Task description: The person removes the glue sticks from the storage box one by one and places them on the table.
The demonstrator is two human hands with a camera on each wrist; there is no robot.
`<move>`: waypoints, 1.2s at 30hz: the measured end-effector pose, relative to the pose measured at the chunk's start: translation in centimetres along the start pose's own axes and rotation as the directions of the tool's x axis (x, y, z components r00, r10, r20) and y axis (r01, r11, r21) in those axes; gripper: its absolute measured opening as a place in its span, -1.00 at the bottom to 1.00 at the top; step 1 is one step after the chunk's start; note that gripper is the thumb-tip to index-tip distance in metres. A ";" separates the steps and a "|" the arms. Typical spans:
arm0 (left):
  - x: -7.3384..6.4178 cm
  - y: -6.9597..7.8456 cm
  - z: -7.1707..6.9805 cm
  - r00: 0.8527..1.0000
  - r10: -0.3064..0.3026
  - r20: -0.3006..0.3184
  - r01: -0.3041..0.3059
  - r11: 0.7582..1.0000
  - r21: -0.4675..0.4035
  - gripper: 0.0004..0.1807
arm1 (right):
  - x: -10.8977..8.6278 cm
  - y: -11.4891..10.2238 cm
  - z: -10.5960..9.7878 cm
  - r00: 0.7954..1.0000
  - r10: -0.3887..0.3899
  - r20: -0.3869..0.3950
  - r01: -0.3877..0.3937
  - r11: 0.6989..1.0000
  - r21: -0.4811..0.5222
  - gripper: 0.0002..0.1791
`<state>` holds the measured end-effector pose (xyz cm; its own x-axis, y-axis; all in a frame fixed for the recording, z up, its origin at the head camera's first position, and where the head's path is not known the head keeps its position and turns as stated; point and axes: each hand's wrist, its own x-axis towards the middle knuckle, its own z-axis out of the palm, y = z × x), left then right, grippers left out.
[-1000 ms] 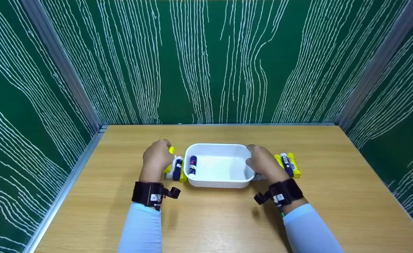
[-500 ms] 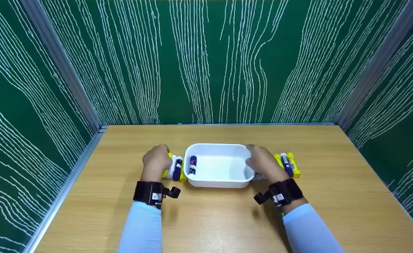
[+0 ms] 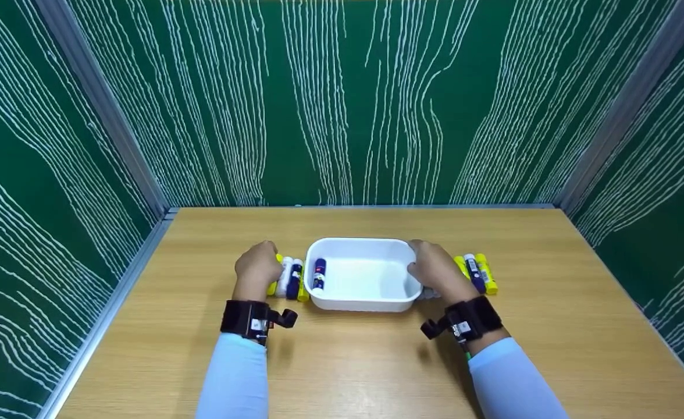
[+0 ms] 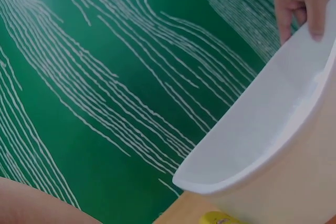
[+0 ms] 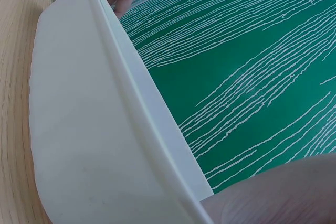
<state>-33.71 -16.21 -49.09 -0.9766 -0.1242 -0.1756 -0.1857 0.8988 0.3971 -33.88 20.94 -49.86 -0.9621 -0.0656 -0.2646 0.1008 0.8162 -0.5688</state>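
My left hand [image 3: 259, 266] curls over a yellow glue stick [image 3: 271, 288], which lies at the left end of a row. Beside it in that row are a white glue stick [image 3: 284, 278], a navy one [image 3: 294, 280] and another yellow one [image 3: 303, 292], close against a white plastic container [image 3: 365, 304]. Inside the container, at its left wall, lies a navy glue stick with a white end [image 3: 319, 274]. My right hand [image 3: 438, 267] grips the container's right rim, thumb on the inside, as the left wrist view also shows. The left fingertips are hidden in the head view.
Right of my right hand lie a yellow glue stick [image 3: 462, 265], a navy one [image 3: 474, 273] and another yellow one [image 3: 486, 273]. Something greyish [image 3: 429, 293] shows partly under that hand. Green, white-streaked panels [image 3: 353, 116] close off the wooden table [image 3: 353, 361] at back and sides.
The yellow glue stick in my left hand has come down from a raised position to lie beside the white one. My right hand and the container have stayed put.
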 end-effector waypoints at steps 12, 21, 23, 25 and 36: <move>0.2 -0.5 0.0 0.999 -0.002 0.033 0.002 1.000 -0.017 -0.46 | 0.0 0.1 0.0 0.999 -0.035 -0.020 0.034 0.999 -0.041 -0.28; 0.2 -0.4 -0.2 0.999 -0.047 0.022 0.048 0.997 -0.057 -0.42 | 0.1 0.2 0.1 0.999 -0.048 -0.020 0.048 0.998 -0.035 -0.28; 0.1 -0.1 -0.3 0.999 -0.047 0.007 0.048 0.998 -0.047 -0.41 | 0.1 0.3 0.1 0.999 -0.049 -0.020 0.048 0.998 -0.034 -0.28; 0.0 0.3 -0.5 0.999 -0.040 -0.013 0.039 0.998 -0.043 -0.42 | 0.0 0.2 0.0 0.999 -0.051 -0.019 0.050 0.998 -0.036 -0.29; -1.7 3.9 -1.0 0.997 0.038 -0.073 -0.044 0.996 -0.075 -0.59 | -0.1 0.2 0.0 1.000 -0.028 -0.008 0.028 0.999 -0.034 -0.27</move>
<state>-32.87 -12.94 -46.40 -0.9883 -0.1198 -0.0942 -0.1503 0.8694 0.4707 -33.79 21.07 -49.94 -0.9666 -0.0842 -0.2422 0.0650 0.8334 -0.5489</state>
